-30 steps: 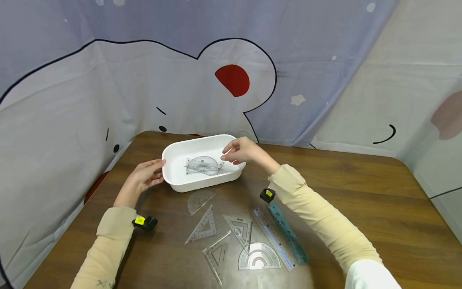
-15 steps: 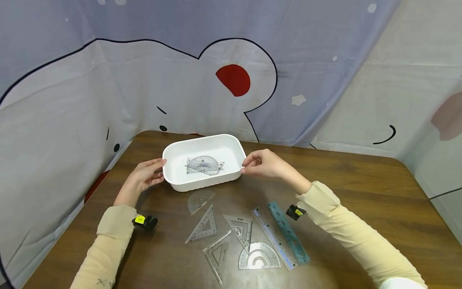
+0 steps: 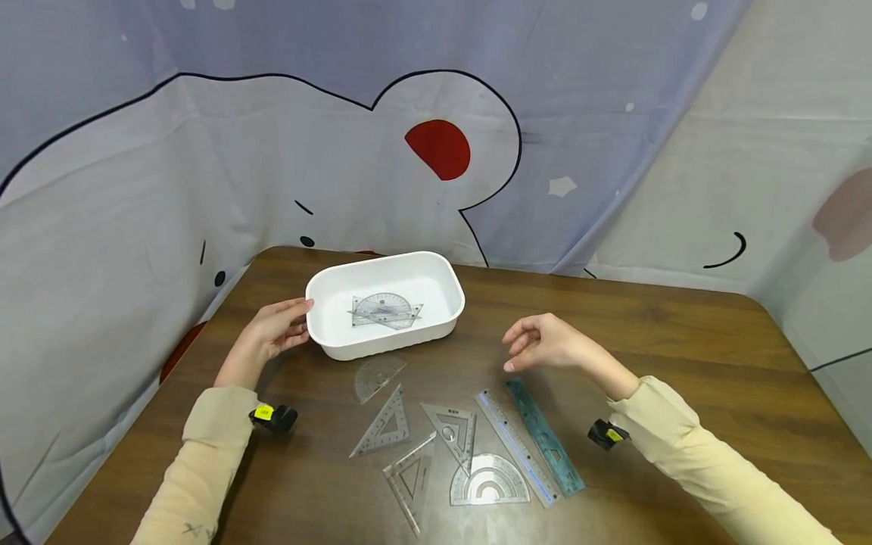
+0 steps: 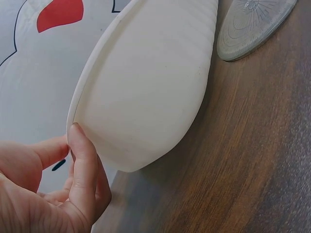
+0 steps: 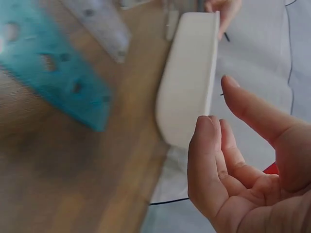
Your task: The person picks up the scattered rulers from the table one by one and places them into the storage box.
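At the left end of a white plastic tub (image 3: 388, 347), my left hand (image 3: 275, 329) pinches the rim between thumb and fingers. Inside the tub lie a clear protractor (image 3: 383, 304) and clear set squares (image 3: 359, 316), overlapping. My right hand (image 3: 548, 344) is in the air with loosely bent fingers, thumb and fingertips apart, holding nothing. It is just beyond the far end of a teal ruler (image 3: 545, 439). A clear ruler (image 3: 519, 450) lies alongside that one. In the right wrist view, the teal ruler (image 5: 53, 63) is blurred.
Left of the rulers lie a clear protractor (image 3: 489, 496), a set square (image 3: 446, 421) partly overlapping it, and two more set squares. Another protractor (image 3: 376, 378) lies just in front of the tub. A printed curtain (image 3: 272, 166) hangs behind the brown table (image 3: 681, 363).
My right hand has moved from over the tub, past its right end, then right and nearer toward the teal ruler. The left hand and the tub have stayed in place.
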Available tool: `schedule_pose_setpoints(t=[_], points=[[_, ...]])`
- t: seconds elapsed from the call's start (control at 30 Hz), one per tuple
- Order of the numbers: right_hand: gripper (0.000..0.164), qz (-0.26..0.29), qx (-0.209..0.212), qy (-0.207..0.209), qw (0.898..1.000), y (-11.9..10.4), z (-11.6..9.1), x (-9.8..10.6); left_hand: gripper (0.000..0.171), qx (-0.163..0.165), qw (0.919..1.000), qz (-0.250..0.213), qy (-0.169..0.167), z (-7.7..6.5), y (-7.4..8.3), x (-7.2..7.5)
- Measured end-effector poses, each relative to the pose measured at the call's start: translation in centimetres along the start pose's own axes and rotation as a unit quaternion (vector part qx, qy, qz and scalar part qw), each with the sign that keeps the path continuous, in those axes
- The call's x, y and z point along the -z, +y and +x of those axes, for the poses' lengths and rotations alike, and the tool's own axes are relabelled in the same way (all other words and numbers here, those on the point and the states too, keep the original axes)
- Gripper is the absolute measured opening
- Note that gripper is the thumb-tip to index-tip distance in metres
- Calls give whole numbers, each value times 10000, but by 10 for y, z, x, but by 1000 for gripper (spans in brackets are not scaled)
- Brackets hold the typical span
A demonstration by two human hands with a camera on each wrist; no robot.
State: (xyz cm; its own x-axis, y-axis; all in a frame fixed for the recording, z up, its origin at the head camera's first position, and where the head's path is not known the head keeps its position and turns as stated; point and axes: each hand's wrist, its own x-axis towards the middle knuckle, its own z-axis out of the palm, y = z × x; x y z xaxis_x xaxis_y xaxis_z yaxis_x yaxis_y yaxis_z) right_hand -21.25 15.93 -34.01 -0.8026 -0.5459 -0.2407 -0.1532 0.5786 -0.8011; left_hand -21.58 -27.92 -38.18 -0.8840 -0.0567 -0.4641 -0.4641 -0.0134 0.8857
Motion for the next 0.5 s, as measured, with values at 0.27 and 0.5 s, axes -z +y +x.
schedule_pose_setpoints(t=[0.27,0.5], points=[[48,128,358,-396,9985,36,-4,-6,68,0,10000,-29,-4,-2,0,0],[48,-182,662,-463,9966,54,2,-10,69,-15,10000,-52,-45,-1,0,0]])
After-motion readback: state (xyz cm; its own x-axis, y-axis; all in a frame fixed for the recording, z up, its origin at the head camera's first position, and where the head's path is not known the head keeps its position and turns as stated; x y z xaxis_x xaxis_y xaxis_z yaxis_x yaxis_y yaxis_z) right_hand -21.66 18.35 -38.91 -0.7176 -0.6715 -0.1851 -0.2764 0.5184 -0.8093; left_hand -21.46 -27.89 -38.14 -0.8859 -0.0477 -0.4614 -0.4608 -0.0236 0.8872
